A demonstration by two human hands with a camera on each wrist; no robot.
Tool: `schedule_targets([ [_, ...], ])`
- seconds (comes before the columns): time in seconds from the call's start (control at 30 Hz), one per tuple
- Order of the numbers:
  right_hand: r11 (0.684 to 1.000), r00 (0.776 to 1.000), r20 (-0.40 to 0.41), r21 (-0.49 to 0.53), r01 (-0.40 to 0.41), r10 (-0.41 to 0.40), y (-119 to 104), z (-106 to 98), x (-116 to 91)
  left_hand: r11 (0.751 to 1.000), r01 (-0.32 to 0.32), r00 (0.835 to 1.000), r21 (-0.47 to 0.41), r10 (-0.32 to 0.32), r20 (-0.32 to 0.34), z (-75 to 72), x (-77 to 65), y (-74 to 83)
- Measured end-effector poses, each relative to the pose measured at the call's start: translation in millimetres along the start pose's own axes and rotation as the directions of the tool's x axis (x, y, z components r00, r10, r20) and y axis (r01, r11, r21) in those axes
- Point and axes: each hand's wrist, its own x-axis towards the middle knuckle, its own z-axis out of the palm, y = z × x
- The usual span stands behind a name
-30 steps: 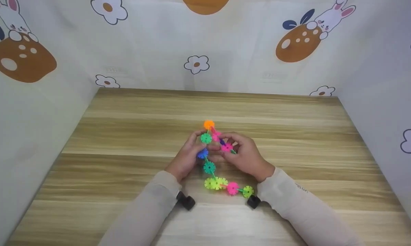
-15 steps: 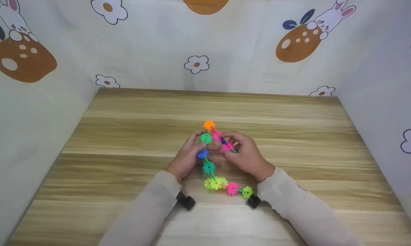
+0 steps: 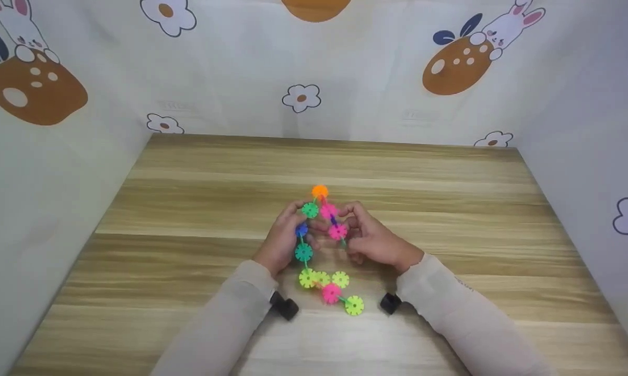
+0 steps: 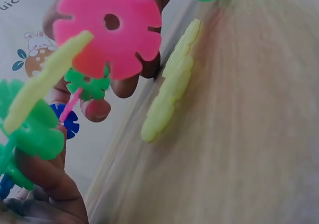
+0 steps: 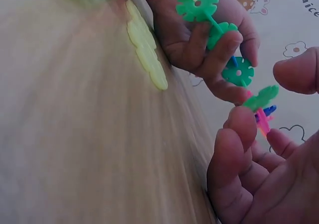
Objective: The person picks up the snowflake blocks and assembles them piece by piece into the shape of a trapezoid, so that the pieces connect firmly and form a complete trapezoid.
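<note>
A chain of linked snowflake discs hangs in a bent loop in the head view, with an orange disc (image 3: 320, 191) at its far end. My left hand (image 3: 282, 237) grips its left side near a green disc (image 3: 310, 210) and a blue disc (image 3: 301, 229). Below the hand, the chain runs down to a pink disc (image 3: 332, 293) and a yellow-green end disc (image 3: 354, 305). My right hand (image 3: 379, 240) is beside a pink disc (image 3: 338, 232) on the other side. In the right wrist view, its thumb stands apart from its fingers, with a green disc (image 5: 261, 98) right at the fingertips.
Two yellow snowflake discs (image 4: 172, 79) lie flat on the wooden table (image 3: 214, 209), beneath the chain. Patterned cloth walls (image 3: 230, 68) rise at the back and both sides. A small black wrist camera (image 3: 284, 306) sits at each cuff.
The chain's lower part has swung left and toward me, uncovering the yellow discs on the table. My right thumb has come away from the pink disc, and my left hand has shifted slightly left.
</note>
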Motion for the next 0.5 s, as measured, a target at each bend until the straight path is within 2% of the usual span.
schedule_targets([
  [0.13, 0.994, 0.995, 0.067, -0.085, -0.072, 0.078, 0, -4, -1, 1.000, -0.003, 1.000, -0.027, 0.003, -0.009, 0.0, 0.7, -1.0],
  [0.2, 0.977, 0.987, 0.114, -0.193, -0.088, 0.111, -1, -6, -2, 0.999, 0.003, 1.000, -0.042, -0.004, -0.018, 0.2, 0.7, -1.0],
  [0.27, 0.946, 0.978, 0.158, -0.313, -0.082, 0.138, -3, -7, -3, 0.998, 0.012, 0.999, -0.059, -0.014, -0.030, 0.6, 0.3, -0.5],
  [0.37, 0.882, 0.969, 0.198, -0.470, -0.040, 0.149, -7, -3, -6, 0.997, 0.011, 0.999, -0.074, -0.014, -0.042, 1.3, -0.4, 0.4],
  [0.5, 0.819, 0.967, 0.204, -0.573, -0.010, 0.155, -14, 5, -10, 0.997, 0.008, 0.999, -0.080, -0.012, -0.044, 1.5, -0.9, 1.0],
])
